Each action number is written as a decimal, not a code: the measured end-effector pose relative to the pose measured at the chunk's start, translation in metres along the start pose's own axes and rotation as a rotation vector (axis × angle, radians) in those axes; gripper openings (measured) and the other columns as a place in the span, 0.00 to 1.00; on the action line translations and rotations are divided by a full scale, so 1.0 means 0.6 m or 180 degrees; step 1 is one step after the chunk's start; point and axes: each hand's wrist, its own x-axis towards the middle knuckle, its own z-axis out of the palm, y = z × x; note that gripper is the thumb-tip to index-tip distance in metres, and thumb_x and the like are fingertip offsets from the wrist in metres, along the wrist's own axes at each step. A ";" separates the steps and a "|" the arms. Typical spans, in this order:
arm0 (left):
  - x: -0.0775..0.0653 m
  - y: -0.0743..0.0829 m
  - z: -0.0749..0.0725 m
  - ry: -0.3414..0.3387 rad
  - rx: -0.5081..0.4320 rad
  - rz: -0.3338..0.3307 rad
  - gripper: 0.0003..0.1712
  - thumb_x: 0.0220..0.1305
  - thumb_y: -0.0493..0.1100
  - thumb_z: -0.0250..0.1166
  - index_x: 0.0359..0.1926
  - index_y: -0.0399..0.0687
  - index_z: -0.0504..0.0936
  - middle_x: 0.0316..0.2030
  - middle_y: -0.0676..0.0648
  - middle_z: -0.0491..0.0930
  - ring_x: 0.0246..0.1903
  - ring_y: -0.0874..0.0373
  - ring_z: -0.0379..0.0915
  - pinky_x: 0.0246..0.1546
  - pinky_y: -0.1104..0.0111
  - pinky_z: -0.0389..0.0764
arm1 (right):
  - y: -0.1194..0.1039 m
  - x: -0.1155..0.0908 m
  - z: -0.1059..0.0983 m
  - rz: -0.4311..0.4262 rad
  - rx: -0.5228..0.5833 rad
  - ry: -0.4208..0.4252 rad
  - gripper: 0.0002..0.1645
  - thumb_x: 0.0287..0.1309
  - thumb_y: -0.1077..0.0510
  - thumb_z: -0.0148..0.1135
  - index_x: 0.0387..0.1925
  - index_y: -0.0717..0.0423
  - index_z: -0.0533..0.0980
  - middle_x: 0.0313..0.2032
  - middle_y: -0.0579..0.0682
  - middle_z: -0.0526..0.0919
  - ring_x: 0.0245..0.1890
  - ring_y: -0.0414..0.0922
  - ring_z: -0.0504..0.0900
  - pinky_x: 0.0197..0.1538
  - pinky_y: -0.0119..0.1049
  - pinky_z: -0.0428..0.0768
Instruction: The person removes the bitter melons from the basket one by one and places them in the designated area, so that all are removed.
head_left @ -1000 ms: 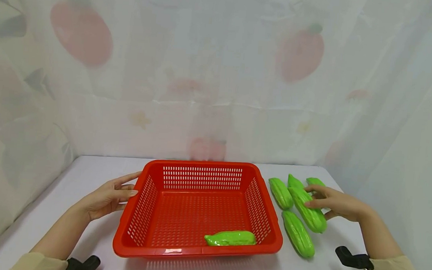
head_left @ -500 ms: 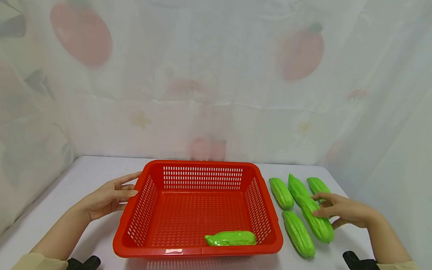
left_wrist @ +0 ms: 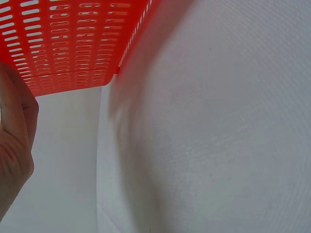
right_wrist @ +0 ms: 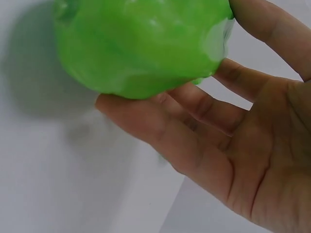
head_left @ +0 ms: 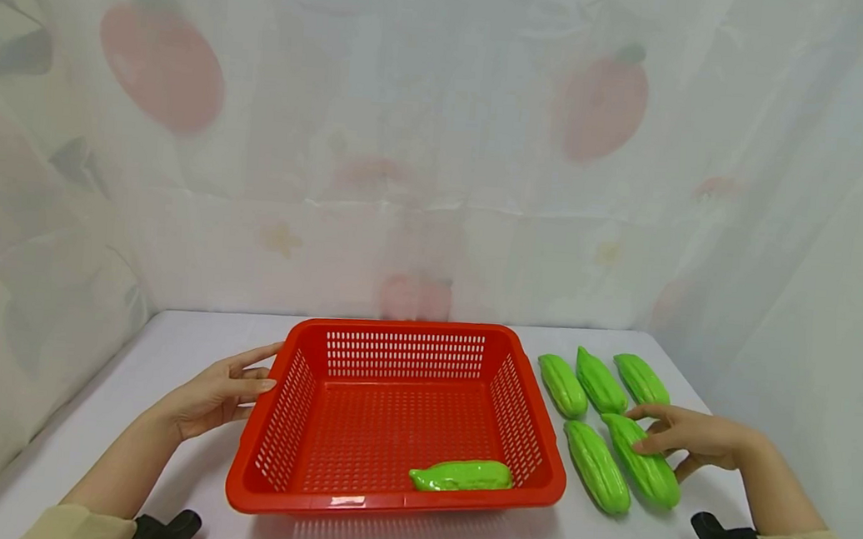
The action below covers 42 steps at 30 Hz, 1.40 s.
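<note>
My right hand [head_left: 690, 438] pinches a shiny green bitter melon [head_left: 643, 464] between thumb and fingers, at the near end of a group on the right. In the right wrist view, the thumb [right_wrist: 141, 116] lies along one side of the bitter melon [right_wrist: 141, 48] and the fingers reach round the other; its shadow falls on the white table. A red plastic basket [head_left: 392, 509] with slotted walls stands in the middle, and my left hand [head_left: 216, 392] holds its left rim. One bitter melon [head_left: 462, 475] lies inside, along the near wall. From the left wrist, the basket's slotted side [left_wrist: 73, 48] shows beside the hand [left_wrist: 14, 131].
Several more bitter melons lie right of the basket: one [head_left: 596, 467] beside the held one, others [head_left: 562, 385] farther back, with one [head_left: 642, 379] at the far right. A white cloth covers the table [head_left: 201, 345]. Pale printed curtains [head_left: 426, 135] hang behind and at both sides.
My right hand has drawn its bitter melon to the right and toward me, off the one behind it, and now holds it lower beside the others. The left hand and basket stay put.
</note>
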 end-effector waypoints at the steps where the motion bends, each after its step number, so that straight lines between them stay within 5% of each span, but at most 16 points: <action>1: 0.000 0.000 0.000 0.0001 0.0000 -0.0004 0.38 0.75 0.38 0.50 0.79 0.53 0.44 0.52 0.56 0.82 0.49 0.62 0.82 0.50 0.61 0.85 | 0.001 0.000 0.000 0.0025 -0.0017 0.0014 0.45 0.63 0.51 0.63 0.72 0.66 0.53 0.59 0.68 0.70 0.51 0.50 0.77 0.42 0.48 0.85; 28: -0.001 0.002 0.000 -0.0031 -0.0005 0.0007 0.38 0.75 0.37 0.50 0.79 0.53 0.43 0.50 0.56 0.82 0.48 0.63 0.82 0.50 0.62 0.85 | 0.025 -0.002 -0.009 0.0233 -0.0030 0.0177 0.45 0.64 0.50 0.62 0.72 0.67 0.53 0.60 0.72 0.67 0.52 0.54 0.80 0.42 0.49 0.85; 42: 0.000 0.000 0.001 0.0042 0.0039 -0.0009 0.40 0.74 0.38 0.51 0.79 0.52 0.43 0.50 0.56 0.82 0.47 0.63 0.82 0.49 0.63 0.86 | 0.020 0.001 -0.007 0.0320 -0.0210 0.0173 0.46 0.63 0.48 0.62 0.72 0.66 0.54 0.56 0.65 0.73 0.49 0.51 0.80 0.43 0.49 0.86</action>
